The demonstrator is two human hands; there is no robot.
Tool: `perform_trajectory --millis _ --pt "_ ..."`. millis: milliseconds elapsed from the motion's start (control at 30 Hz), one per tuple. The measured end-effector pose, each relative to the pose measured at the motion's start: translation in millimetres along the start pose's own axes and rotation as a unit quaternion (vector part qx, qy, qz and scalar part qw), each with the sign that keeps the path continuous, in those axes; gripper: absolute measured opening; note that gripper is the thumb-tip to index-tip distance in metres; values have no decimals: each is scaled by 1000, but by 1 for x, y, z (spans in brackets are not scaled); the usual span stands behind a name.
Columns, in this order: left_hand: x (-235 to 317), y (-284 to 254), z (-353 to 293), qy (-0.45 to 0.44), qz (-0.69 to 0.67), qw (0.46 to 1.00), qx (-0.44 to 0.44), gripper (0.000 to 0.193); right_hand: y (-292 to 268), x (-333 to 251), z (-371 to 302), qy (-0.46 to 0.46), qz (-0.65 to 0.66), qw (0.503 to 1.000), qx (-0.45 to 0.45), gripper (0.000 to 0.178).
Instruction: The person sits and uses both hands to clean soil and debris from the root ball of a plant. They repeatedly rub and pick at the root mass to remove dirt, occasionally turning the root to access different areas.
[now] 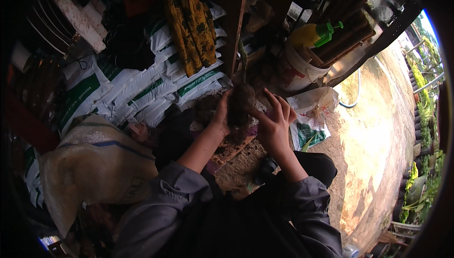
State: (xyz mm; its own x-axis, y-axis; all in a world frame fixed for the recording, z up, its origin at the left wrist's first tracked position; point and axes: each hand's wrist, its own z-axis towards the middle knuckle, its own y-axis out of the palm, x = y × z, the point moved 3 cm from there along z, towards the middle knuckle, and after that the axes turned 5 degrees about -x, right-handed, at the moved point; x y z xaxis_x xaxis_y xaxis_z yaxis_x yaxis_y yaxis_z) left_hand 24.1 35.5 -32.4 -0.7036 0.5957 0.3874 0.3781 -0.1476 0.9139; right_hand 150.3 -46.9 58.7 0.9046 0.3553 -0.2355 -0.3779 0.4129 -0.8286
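Observation:
A dark brown, fibrous clump (241,105), looking like a root ball with a green stem (244,61) rising from it, is held upright in front of me. My left hand (220,116) wraps its left side, the fingers mostly hidden behind it. On the other side, my right hand (275,121) has its fingers spread, one fingertip touching the clump. Dark loose material (204,109) lies behind and left of my left hand. Beneath the hands is an orange-brown sheet (234,150) with purple edges, strewn with dark crumbs.
Stacked white-and-green sacks (146,90) fill the left back, beside a large woven sack (101,158). A yellow patterned cloth (190,31) hangs near a wooden post (235,26). At right back stands a white bucket (299,71) with a yellow-green spray bottle (309,34). A white-and-green bag (309,132) lies right.

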Motion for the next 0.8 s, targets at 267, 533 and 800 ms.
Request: perform_trajectory --millis 267,533,800 --pt "3 4 -1 33 -6 999 12 60 0 -6 1 -2 30 1000 -9 52" --pt "3 8 -7 3 -23 1000 5 60 -4 -2 3 23 39 999 -3 54" --pt "5 22 -13 -7 -40 999 29 57 -13 -1 4 9 12 1000 15 42"
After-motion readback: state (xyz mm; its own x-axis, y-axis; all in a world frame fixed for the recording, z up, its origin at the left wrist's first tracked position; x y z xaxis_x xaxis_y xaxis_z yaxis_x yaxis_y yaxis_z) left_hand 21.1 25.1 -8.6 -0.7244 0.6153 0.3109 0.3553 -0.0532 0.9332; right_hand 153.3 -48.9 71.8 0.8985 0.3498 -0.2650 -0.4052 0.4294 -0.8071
